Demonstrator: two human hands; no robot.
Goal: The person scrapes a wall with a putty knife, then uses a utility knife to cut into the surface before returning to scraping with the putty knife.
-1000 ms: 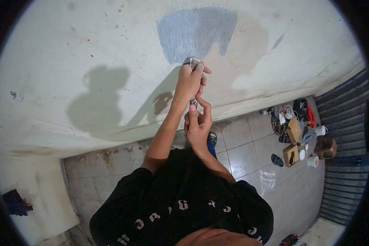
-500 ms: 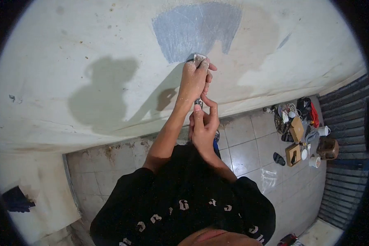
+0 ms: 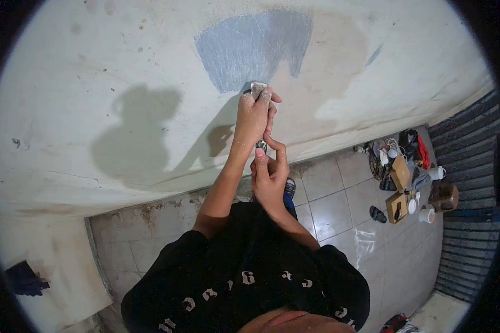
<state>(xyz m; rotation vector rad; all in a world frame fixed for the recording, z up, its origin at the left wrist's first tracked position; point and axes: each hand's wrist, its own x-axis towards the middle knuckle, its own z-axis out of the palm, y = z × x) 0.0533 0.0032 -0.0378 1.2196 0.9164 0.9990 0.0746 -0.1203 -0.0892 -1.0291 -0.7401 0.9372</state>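
A scraper with a pale, dusty blade rests at the lower edge of a blue-grey patch on the off-white wall. My left hand is closed around it close to the blade, with white dust on the fingers and wrist. Below that, the dark handle end of the scraper shows between my hands. My right hand grips this end, its thumb laid along it. Most of the handle is hidden by my left hand.
Grey floor tiles meet the wall's foot below my hands. To the right lie a black slipper, an open cardboard box, white tubs and a brown container, beside a slatted metal shutter. A dark cloth is at left.
The view has shifted slightly, so the wall patch appears lower and more to the left. Both hands and the scraper have slid a little down the wall; the grip is the same.
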